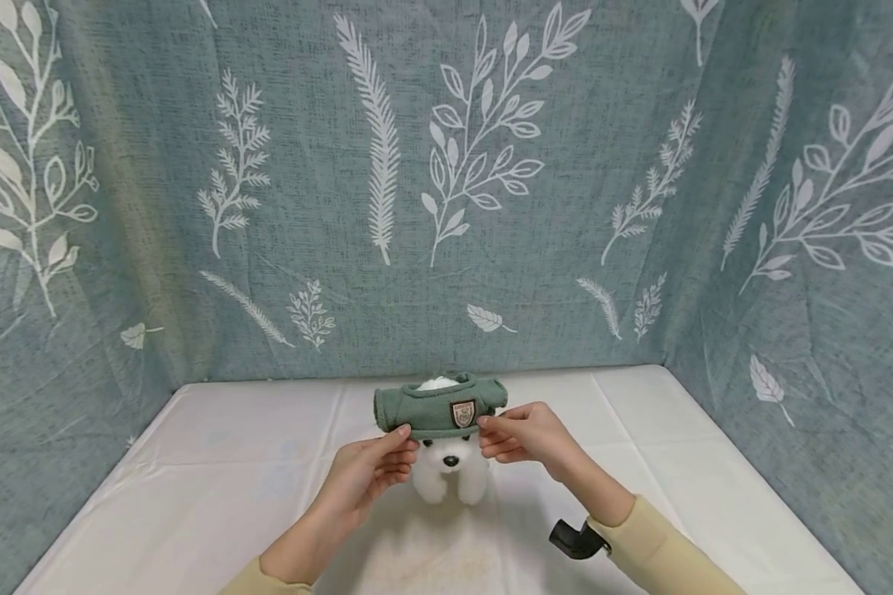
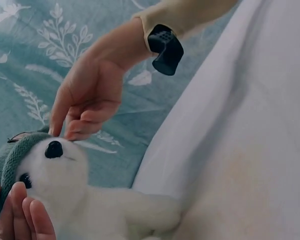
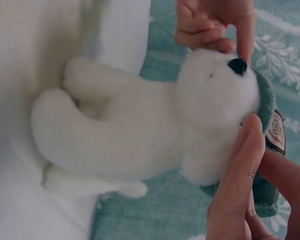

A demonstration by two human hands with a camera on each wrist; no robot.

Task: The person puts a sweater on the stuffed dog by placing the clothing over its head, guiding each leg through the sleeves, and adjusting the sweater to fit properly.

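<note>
A white plush dog (image 1: 451, 475) with a black nose stands on the white cloth, facing me. Over the top of its head sits a small green doll sweater (image 1: 424, 411) with a shield patch, its hem just above the eyes. My left hand (image 1: 360, 475) pinches the hem at the left between thumb and fingers. At the right, beside the patch, my right hand (image 1: 528, 438) pinches the same hem. The right wrist view shows the dog's body (image 3: 125, 125) bare of clothing, with the sweater's edge (image 3: 264, 95) round its head.
A white cloth (image 1: 216, 479) covers the table. Blue-green curtains (image 1: 305, 207) with white leaf prints stand behind and on both sides. A black wrist mount (image 1: 576, 540) sits by my right sleeve.
</note>
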